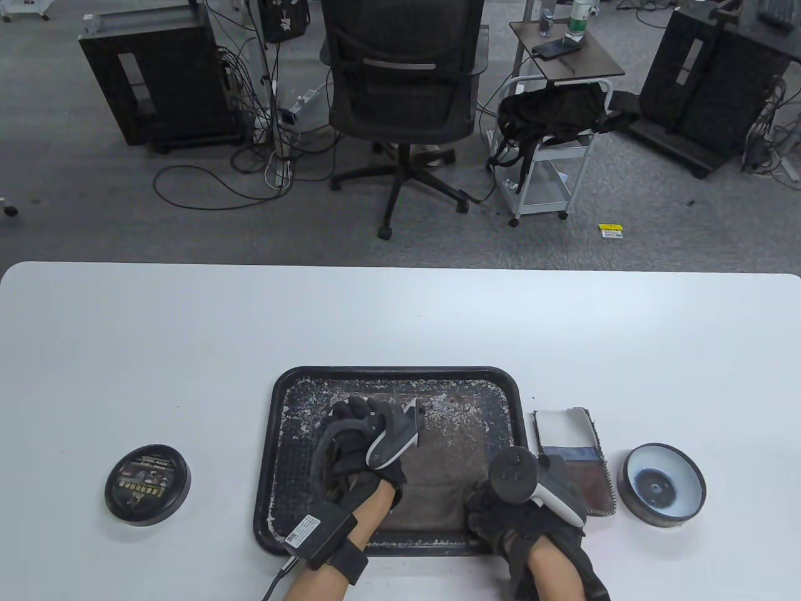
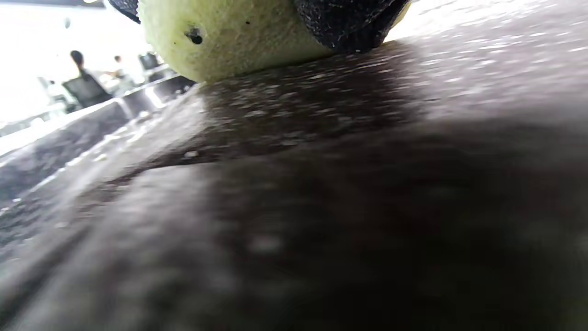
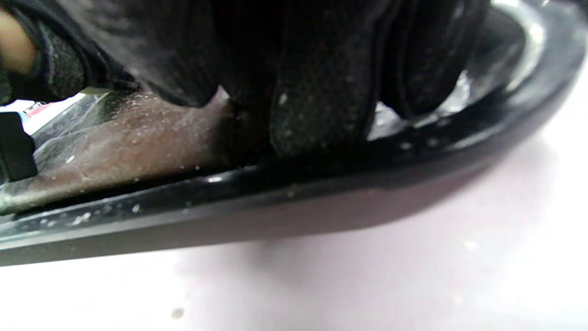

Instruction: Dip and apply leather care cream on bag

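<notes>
Table view: left hand (image 1: 363,444) gripping yellow sponge (image 2: 229,37) on brown bag (image 1: 438,463) inside black tray (image 1: 278,407); right hand (image 1: 500,507) fingers pressing bag's lower-right corner at tray rim. Cream tin (image 1: 662,483) open, far right.

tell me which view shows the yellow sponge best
The left wrist view: the sponge fills the top of the frame, pressed on the brown bag. In the table view the left hand hides it; the right wrist view misses it.
</notes>
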{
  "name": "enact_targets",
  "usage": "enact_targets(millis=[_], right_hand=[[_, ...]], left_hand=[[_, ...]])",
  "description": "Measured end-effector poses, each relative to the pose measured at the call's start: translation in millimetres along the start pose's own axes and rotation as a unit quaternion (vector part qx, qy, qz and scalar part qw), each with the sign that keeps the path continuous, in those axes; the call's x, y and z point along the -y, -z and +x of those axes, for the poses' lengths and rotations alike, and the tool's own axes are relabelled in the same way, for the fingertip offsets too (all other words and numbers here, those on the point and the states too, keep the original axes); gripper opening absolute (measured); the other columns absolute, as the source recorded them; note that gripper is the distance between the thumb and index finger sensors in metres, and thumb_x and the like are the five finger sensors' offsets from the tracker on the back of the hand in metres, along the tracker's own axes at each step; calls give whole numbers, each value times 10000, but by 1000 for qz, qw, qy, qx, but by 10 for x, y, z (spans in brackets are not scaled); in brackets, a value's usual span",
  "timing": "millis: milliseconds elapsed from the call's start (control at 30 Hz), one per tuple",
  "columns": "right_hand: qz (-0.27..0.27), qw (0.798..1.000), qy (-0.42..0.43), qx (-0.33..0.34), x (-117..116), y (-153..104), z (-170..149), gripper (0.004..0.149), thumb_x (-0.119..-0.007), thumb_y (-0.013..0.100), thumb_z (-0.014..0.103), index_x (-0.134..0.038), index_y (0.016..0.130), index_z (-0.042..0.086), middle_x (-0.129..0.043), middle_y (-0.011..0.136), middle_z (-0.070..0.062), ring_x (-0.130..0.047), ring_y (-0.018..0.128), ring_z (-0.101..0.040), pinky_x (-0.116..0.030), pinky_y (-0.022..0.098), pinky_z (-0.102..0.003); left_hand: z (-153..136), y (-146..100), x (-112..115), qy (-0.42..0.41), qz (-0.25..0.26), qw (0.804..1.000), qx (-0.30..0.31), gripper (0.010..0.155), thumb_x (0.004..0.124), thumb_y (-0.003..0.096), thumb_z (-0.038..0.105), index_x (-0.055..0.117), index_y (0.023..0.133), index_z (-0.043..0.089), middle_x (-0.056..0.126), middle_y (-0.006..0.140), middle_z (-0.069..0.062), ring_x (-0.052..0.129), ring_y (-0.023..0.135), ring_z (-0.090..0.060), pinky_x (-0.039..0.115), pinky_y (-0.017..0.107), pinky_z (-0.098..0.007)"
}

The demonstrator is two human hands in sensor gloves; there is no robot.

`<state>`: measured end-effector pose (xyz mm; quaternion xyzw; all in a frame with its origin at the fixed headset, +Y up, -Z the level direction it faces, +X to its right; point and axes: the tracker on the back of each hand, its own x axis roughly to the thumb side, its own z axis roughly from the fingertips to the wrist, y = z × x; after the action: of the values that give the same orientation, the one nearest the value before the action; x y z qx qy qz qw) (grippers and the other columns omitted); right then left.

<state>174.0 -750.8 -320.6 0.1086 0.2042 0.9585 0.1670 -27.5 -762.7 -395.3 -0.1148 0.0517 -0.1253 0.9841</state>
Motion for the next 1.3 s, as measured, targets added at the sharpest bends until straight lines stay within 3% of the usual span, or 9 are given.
enact_targets(millis=[233, 467, 633, 800, 967, 1300], right_hand=[[2, 1000, -4, 2, 1, 4, 9, 498, -841, 420, 330, -858, 870, 118, -694, 975, -132, -1034, 452, -177, -859, 457, -458], [4, 1000, -2, 3, 0, 8, 10, 498, -843, 418, 329, -860, 869, 119, -695, 973, -134, -1036, 453, -178, -860, 457, -458], [6, 1000, -2, 3, 0, 10, 12, 499, -842, 419, 328, -857, 872, 120, -693, 975, -132, -1037, 458, -182, -859, 460, -459], [7, 1000, -4, 3, 0, 11, 12, 500, -841, 420, 329, -854, 874, 122, -691, 975, -135, -1038, 461, -181, -859, 461, -459], [7, 1000, -1, 2, -4, 14, 7, 499, -841, 420, 329, -853, 876, 126, -689, 978, -130, -1037, 463, -180, -859, 462, -458], [12, 1000, -9, -18, -5, -3, 9, 491, -828, 428, 331, -838, 888, 159, -676, 992, -96, -1030, 480, -175, -856, 459, -468]], left_hand=[[319, -45, -45, -27, 4, 997, 70, 644, 734, 446, 337, 446, 1021, 312, 482, 1101, -34, 589, 1038, -296, 612, 736, -519], [438, -42, -92, -92, 17, 989, 115, 645, 730, 446, 340, 434, 1019, 325, 464, 1101, -34, 564, 1039, -287, 598, 736, -516], [534, -65, -116, -105, 25, 982, 154, 646, 727, 449, 348, 424, 1020, 354, 442, 1112, 22, 531, 1058, -261, 571, 754, -509], [675, -112, -125, -128, 20, 963, 234, 643, 725, 457, 351, 415, 1018, 409, 406, 1127, 94, 459, 1085, -210, 505, 786, -496], [789, -141, -117, -104, 16, 955, 279, 639, 728, 458, 343, 420, 1005, 462, 374, 1134, 161, 383, 1106, -160, 426, 813, -487], [682, -187, -105, -81, 22, 959, 269, 636, 743, 447, 313, 457, 997, 454, 409, 1129, 147, 423, 1100, -170, 441, 805, -504]])
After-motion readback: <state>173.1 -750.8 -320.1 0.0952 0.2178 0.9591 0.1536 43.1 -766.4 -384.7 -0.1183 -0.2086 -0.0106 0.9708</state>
